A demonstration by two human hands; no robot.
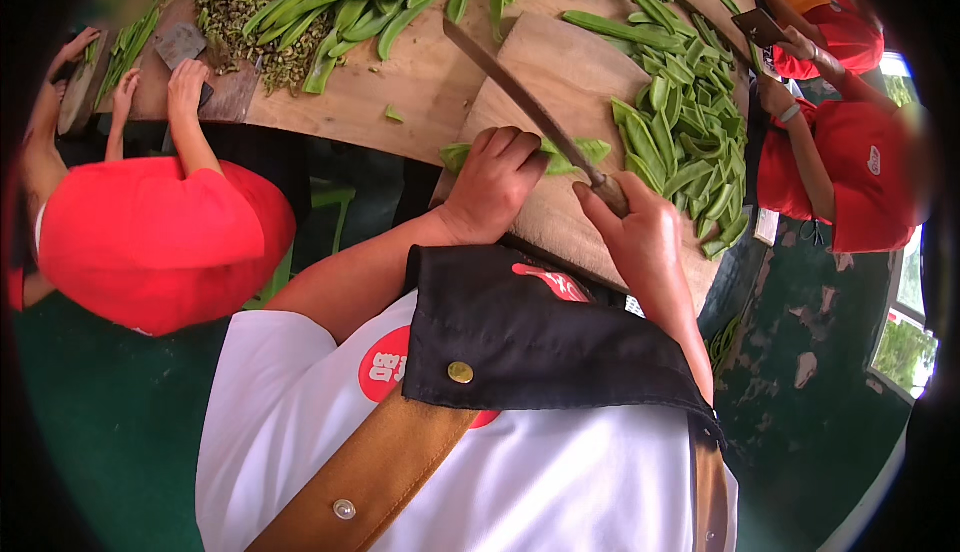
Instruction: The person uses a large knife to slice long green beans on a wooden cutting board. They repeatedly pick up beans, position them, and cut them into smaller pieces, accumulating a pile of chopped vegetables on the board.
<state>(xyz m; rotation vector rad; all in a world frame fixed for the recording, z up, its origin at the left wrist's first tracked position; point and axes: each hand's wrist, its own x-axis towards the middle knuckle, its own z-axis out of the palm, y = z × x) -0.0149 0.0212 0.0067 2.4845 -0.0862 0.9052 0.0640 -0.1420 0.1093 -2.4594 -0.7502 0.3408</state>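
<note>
My left hand (491, 188) rests with curled fingers on flat green bean pods (585, 154) that lie across a wooden cutting board (555, 79). The pods stick out on both sides of the hand. In my right hand (645, 229) is the wooden handle of a long narrow knife (525, 101), whose dark blade points up and to the left, over the board beside my left hand. Cut pieces of the green pods (690, 147) are piled along the board's right side, some of them on the board.
Whole long pods (360, 4) lie along the table's far part, partly on a heap of finely chopped bits (240, 19). At left a co-worker's hand (187, 86) is near a wide cleaver blade (180, 43). Other people in red shirts (862, 169) stand at right.
</note>
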